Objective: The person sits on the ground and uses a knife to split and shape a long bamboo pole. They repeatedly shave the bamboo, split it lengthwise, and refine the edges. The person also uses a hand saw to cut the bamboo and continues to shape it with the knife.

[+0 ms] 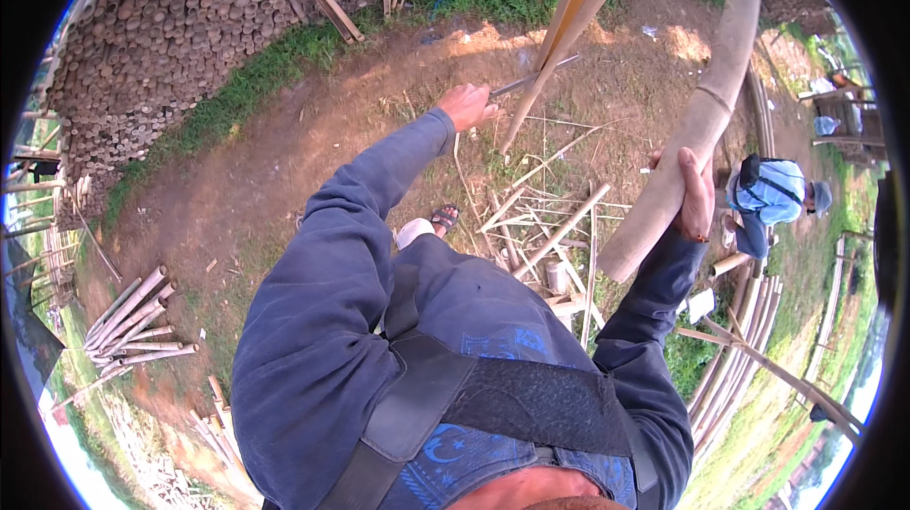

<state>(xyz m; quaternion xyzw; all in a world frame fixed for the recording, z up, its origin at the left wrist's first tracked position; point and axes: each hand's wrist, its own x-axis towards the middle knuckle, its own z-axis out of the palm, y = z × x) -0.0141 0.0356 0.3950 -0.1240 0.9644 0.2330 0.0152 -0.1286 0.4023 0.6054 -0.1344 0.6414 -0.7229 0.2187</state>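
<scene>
From where I stand, the thick bamboo length [725, 74] runs along the person's right side, its near end down by the right forearm and its far end reaching up and away. The right hand [697, 192] grasps it from its outer side, thumb laid over the top, likely because so heavy a piece needs steadying from below and beside. Just left of it, a split bamboo piece [569, 22] shows its yellowish inner face and tapers to a point over the ground; whether the two join at the far end I can't tell. The left hand [466, 107] is closed around the handle of a long blade [512, 86], arm stretched out, seemingly to bring the edge to the taper. The blade crosses there, tip showing beyond; whether it bites in is unclear.

Below lies a tangle of cut sticks [566, 230], near a sandalled foot [445, 217]. Further out, poles lie bundled [137, 320], another person [777, 192] bends over, and bamboo ends form a great stack [180, 45].
</scene>
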